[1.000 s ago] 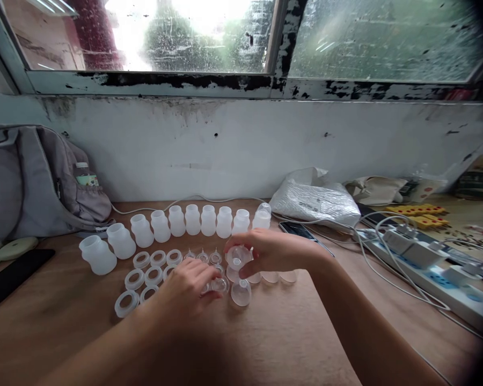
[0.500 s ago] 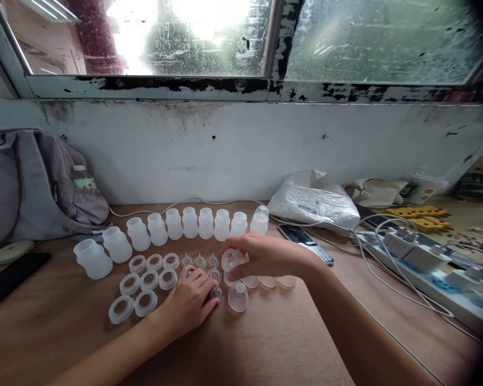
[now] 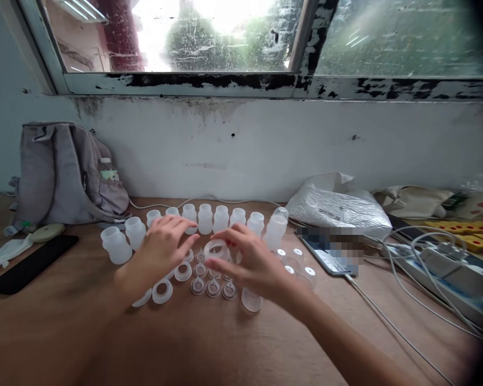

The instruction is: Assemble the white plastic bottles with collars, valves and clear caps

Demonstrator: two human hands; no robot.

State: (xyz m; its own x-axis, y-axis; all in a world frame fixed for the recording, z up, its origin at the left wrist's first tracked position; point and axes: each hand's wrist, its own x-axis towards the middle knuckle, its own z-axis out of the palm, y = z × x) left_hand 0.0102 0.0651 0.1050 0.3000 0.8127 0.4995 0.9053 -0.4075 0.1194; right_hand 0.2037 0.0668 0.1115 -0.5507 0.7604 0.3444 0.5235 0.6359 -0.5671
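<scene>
Right hand (image 3: 257, 265) grips a ring (image 3: 217, 257), left hand (image 3: 159, 244) empty, fingers parted, near loose rings (image 3: 169, 292), bottles (image 3: 205, 221) behind

- Left hand (image 3: 159, 246): bare, slim fingers (image 3: 225, 235), thumb visible
- Right hand (image 3: 247, 258): bare, same slender build, nails too small to make out
- Right wrist (image 3: 300, 304): bare, narrow
- Right forearm (image 3: 334, 335): bare, slim, smooth outline, runs out of frame
- Left forearm (image 3: 108, 308): bare near hand, lower part blurred, shaded, edges unclear
</scene>
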